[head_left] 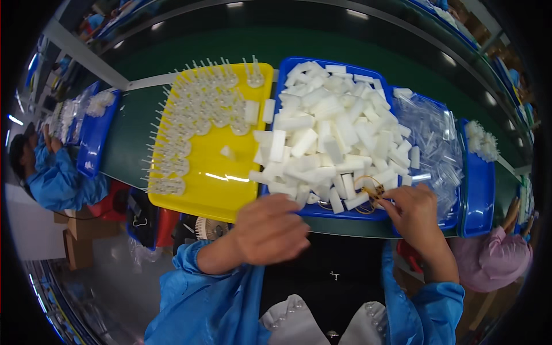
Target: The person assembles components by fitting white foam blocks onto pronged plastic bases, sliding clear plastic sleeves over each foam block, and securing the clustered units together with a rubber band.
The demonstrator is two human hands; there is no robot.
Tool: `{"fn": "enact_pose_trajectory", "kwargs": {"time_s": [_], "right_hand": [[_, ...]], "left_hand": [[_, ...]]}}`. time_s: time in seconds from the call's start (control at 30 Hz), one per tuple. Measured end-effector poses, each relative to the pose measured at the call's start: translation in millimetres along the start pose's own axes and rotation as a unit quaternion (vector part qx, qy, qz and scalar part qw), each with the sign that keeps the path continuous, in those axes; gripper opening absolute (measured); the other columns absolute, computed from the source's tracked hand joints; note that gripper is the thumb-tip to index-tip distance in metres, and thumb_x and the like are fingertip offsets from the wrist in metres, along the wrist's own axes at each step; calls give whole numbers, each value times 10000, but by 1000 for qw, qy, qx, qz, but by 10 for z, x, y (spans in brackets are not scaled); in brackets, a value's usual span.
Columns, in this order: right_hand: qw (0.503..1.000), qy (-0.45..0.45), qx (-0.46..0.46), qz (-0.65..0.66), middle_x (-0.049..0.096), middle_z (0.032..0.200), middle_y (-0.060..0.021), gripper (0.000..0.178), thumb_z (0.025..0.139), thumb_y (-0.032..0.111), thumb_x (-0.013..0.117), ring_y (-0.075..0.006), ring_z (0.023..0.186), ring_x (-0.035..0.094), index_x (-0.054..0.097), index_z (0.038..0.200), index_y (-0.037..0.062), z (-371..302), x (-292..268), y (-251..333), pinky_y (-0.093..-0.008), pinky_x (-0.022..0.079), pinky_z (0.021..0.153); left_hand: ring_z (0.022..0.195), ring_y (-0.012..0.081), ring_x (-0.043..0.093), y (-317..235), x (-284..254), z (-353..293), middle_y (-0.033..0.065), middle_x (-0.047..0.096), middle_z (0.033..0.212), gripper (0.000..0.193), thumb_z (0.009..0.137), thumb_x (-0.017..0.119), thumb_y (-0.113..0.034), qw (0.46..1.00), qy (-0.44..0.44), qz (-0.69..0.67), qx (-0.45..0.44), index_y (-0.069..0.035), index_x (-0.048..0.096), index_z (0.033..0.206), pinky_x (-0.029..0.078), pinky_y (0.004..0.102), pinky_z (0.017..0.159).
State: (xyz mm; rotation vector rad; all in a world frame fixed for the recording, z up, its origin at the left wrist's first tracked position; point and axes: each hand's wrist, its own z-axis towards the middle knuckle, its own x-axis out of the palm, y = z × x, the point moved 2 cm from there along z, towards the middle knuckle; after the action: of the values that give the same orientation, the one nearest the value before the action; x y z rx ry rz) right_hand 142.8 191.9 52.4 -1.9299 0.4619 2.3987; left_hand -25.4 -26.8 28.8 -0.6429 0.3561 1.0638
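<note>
White blocks point(339, 126) fill blue tray point(368, 216); right grip point(416, 215) pinching yellowish loops point(375, 192), left grip point(270, 230) unclear.

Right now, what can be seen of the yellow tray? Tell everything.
The yellow tray is glossy, apparently plastic, with rounded corners and a raised rim. Clear stemmed pieces crowd its left and far sides; the bare part catches reflections. White blocks lie inside. It rests on the green bench, left of a blue tray. The left hand overlaps its near right corner in view; contact is unclear.
</note>
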Motion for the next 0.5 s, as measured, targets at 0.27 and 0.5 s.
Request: {"fn": "enact_pose_trajectory", "kwargs": {"time_s": [0.27, 0.5], "right_hand": [[999, -45, 19, 3, 574, 697, -71, 169, 706, 3, 673, -237, 555, 509, 661, 867, 53, -28, -164, 130, -342, 363, 531], [987, -119, 89, 58, 560, 679, -77, 238, 708, -55, 652, -204, 543, 494, 657, 924, 44, -139, -243, 75, -326, 376, 532]], "left_hand": [[825, 314, 587, 797, -745, -298, 128, 603, 890, 215, 714, 621, 30, 907, 82, 296, -288, -38, 610, 918, 487, 384, 701], [907, 336, 576, 1181, -741, -273, 149, 583, 987, 245, 757, 550, 35, 882, 178, 331, -285, -26, 560, 994, 483, 411, 725]]}}
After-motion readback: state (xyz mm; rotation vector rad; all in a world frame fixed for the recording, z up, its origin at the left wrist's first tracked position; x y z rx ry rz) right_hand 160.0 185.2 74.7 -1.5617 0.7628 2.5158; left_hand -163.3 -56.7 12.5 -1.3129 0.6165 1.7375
